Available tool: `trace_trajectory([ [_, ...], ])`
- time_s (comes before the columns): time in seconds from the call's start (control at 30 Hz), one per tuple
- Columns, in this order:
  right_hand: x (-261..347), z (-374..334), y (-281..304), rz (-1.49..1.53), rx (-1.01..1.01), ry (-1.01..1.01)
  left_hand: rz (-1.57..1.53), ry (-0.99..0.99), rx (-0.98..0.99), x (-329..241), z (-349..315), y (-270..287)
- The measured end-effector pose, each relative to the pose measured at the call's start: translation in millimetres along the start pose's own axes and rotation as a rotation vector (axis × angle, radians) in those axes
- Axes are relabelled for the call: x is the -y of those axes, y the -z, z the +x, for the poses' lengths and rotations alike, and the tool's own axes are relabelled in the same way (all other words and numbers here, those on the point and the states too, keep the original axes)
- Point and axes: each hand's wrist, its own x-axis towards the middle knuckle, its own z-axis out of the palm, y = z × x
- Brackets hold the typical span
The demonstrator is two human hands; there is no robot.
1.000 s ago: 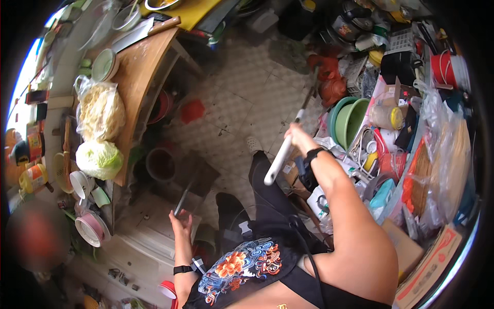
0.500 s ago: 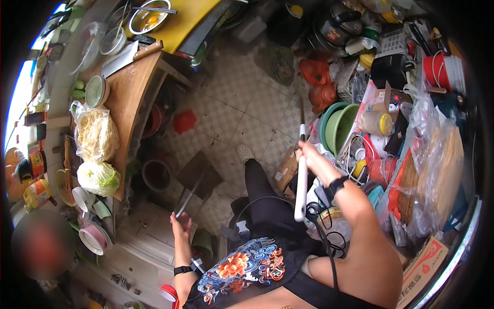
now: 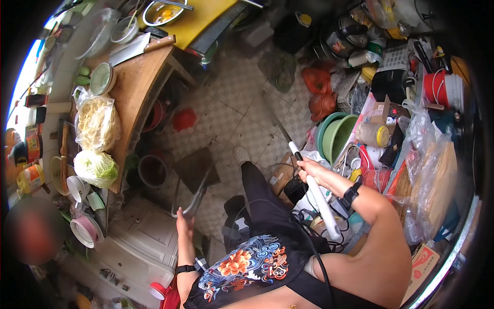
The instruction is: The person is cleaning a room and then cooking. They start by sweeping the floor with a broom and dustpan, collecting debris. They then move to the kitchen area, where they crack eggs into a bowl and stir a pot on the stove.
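My right hand is closed around a long pole with a thick white handle and a thin dark shaft. The pole slants away over the floor, and its far end is blurred, so I cannot tell what kind of tool it is. Low on the left, my left hand has its fingers stretched out. Its fingertips are at the near bend of a metal tube frame joined to a dark square panel, which looks like a small stool. Whether they touch the tube is unclear.
A wooden counter on the left bears a cleaver, bagged noodles and a cabbage. Beneath it stands a dark bucket. Green basins and piled goods line the right. My shoe rests on the tiled floor.
The pole has swung: its far end moved left and its handle end right. The panel with the metal tube has turned and shifted slightly. My left hand has moved a little to the right.
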Motion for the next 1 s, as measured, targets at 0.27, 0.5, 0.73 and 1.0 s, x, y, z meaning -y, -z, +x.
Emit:
trace_trajectory([
  [0.27, 102.5, 103.2, -30.6, -0.488, -0.229, 0.452, 0.038, 0.006, -0.064, 5.5, -4.1, 4.6],
  [0.5, 101.5, 169.1, -91.8, -0.749, -0.378, 0.341, 0.027, 0.008, -0.084, 18.6, -36.9, 12.4],
  [0.73, 10.6, 67.1, -33.0, -1.198, -0.15, 0.179, -0.019, 0.041, -0.13, 48.2, -43.6, -2.9],
  [1.0, 36.0, 55.9, -22.0, -1.121, -0.152, 0.322, -0.115, 0.018, -0.162, 69.2, -46.5, 1.6],
])
